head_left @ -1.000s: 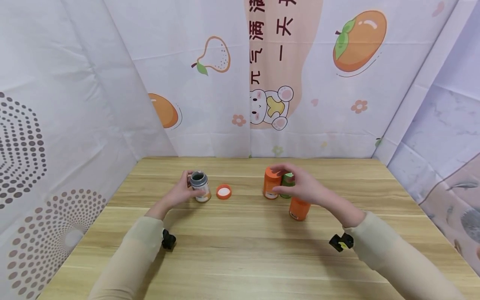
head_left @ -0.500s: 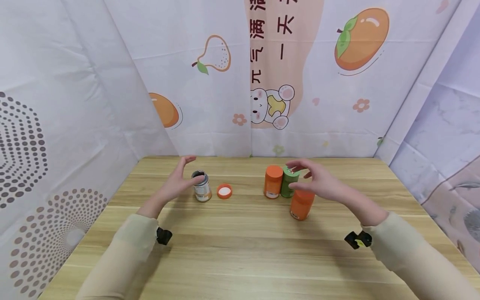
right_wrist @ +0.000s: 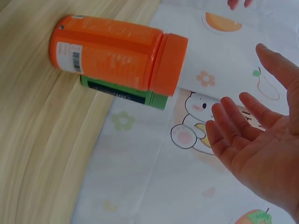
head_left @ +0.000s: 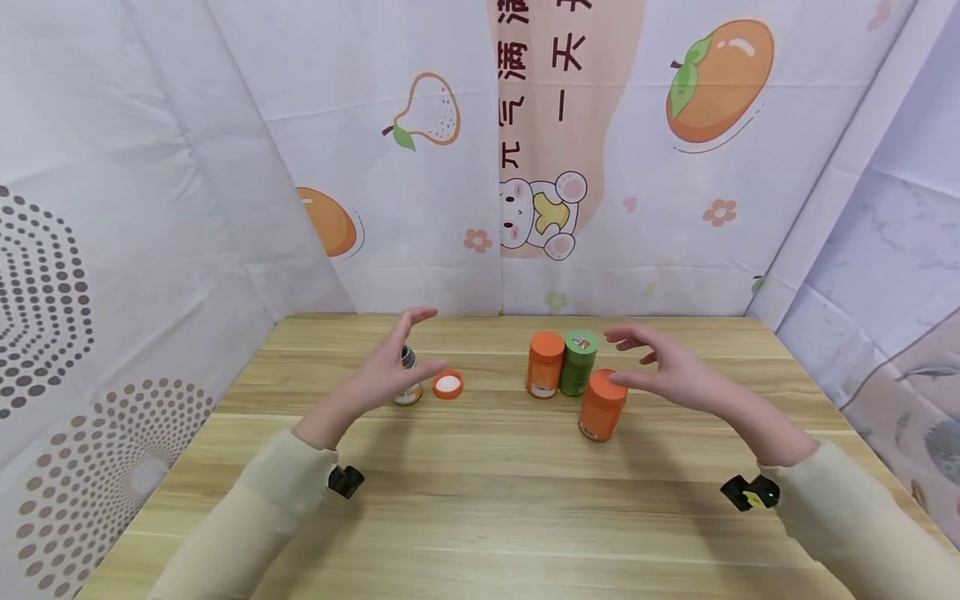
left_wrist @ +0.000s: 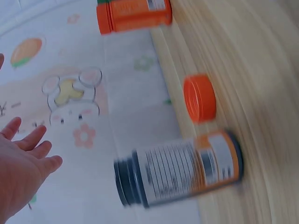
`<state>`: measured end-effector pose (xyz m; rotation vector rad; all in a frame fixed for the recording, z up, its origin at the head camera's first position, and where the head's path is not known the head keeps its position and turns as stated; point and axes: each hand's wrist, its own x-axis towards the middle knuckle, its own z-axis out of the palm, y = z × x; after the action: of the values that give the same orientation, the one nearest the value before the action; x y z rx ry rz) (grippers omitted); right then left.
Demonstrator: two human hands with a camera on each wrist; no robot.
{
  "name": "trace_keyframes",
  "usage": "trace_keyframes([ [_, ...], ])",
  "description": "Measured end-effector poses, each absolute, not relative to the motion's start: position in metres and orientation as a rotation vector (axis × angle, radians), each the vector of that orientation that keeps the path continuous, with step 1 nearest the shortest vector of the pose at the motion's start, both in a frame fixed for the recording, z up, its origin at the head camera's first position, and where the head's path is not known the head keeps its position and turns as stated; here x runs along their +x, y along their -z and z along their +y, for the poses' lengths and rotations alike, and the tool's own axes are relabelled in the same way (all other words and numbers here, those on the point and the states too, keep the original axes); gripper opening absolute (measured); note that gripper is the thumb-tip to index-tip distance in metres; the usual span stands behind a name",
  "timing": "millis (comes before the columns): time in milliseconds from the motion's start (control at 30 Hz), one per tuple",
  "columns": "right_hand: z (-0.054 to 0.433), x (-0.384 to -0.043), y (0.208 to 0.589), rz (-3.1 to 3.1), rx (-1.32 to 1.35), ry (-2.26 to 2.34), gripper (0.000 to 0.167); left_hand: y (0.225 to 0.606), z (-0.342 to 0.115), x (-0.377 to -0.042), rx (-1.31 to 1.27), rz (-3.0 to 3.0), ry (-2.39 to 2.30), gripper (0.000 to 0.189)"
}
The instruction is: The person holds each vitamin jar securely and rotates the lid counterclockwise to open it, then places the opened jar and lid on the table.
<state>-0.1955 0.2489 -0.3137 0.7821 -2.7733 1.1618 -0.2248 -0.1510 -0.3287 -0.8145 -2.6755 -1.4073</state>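
Observation:
My left hand (head_left: 378, 371) hovers beside a dark grey open-topped bottle (head_left: 408, 393), hiding part of it in the head view. Its fingers are spread and hold nothing. The bottle (left_wrist: 187, 170) stands upright with a white and orange label, and its neck shows no cap. To its right an orange lid (head_left: 447, 384) lies on the table, white inside facing up. My right hand (head_left: 678, 371) hangs in the air with loose fingers, thumb overlapping the top of the front orange bottle (head_left: 601, 412) in the head view. In the right wrist view this bottle (right_wrist: 112, 51) is capped, and the right palm holds nothing.
Behind the front bottle stand another capped orange bottle (head_left: 544, 368) and a green bottle (head_left: 579, 367), side by side. The wooden table (head_left: 480, 500) ends at a printed white curtain (head_left: 420, 208) along the back.
My left hand has let go of the grey bottle, lifted away and shifted right in front of it. My right hand has moved right, uncovering the green bottle and the front orange one.

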Motion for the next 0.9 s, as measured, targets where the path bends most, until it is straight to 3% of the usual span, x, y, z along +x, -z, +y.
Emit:
trace_keyframes([
  [500, 0.28, -0.188, 0.332, -2.787, 0.67, -1.205, 0.054, 0.347, -0.095, -0.218, -1.096, -2.522, 1.624, 0.066],
  [900, 0.299, -0.187, 0.349, -2.782, 0.613, -1.261, 0.051, 0.366, -0.044, -0.225, -1.135, -2.614, 1.711, 0.075],
])
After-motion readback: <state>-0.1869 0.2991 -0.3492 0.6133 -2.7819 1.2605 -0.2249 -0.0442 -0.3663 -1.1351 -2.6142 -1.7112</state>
